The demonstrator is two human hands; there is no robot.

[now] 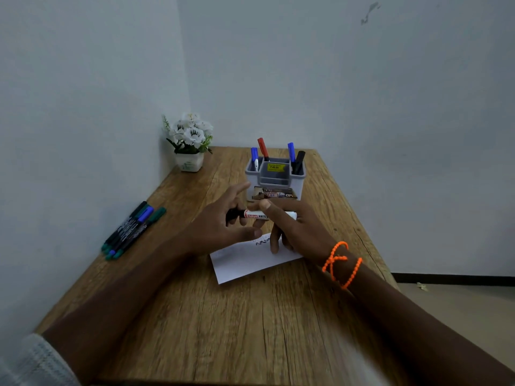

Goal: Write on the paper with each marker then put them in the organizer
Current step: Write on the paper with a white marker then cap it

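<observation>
White cylindrical marker [267, 215] gripped, hands [295, 227] over grained wood.

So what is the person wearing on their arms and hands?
The right hand is bare, and its wrist has a bright orange beaded bracelet looped around so the strands cross. The left hand and forearm are bare too, with no rings or watch showing. Near the left elbow there is a pale grey knitted sleeve, pushed up.
</observation>
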